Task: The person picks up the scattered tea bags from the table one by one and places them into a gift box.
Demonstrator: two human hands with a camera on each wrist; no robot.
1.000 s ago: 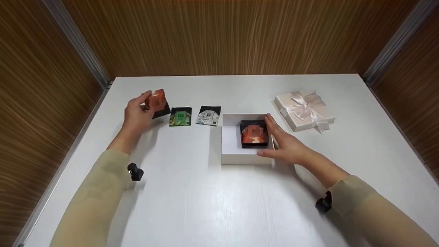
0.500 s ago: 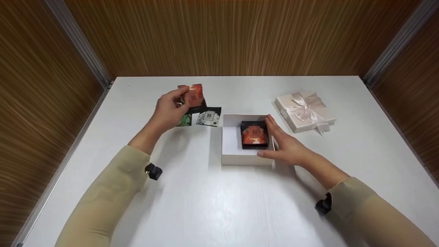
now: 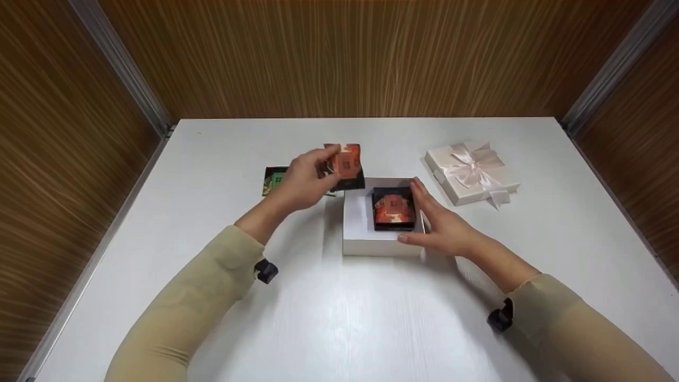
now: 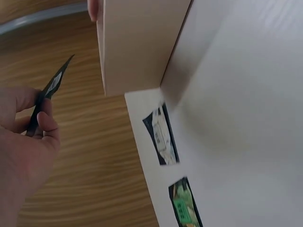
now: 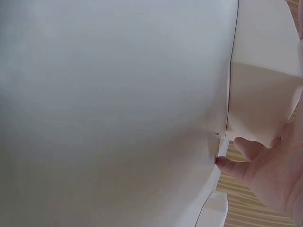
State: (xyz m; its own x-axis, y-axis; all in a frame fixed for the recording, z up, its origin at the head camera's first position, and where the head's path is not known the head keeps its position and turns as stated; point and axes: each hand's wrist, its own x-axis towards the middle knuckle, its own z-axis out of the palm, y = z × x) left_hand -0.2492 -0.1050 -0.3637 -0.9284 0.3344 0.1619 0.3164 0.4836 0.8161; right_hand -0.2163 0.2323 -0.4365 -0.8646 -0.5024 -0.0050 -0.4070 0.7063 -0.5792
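My left hand [image 3: 305, 183] pinches a red-and-black sachet [image 3: 347, 164] between thumb and fingers, raised at the back left corner of an uncovered white box [image 3: 382, 247]. Edge-on, that sachet [image 4: 49, 90] shows as a thin dark strip in the left wrist view. Inside the box, on its right side, lies another red-and-black sachet [image 3: 393, 208], apparently on top of a stack. My right hand [image 3: 448, 225] holds the box by its right side, thumb at the front wall and fingers toward the back corner. The right wrist view shows two fingers [image 5: 232, 166] beside the box wall [image 5: 260, 99].
A green-and-black sachet [image 3: 275, 179] lies left of the box, partly behind my left hand. A white-and-black sachet [image 4: 162, 135] lies between it and the box, nearly hidden in the head view. A pale lid with a satin bow [image 3: 472, 170] sits at the right. Wood-grain panels [image 3: 339, 58] enclose the table.
My left hand has carried the red sachet rightward from the table's left side, past the green and white sachets, to the box. My right hand and the box have stayed in place.
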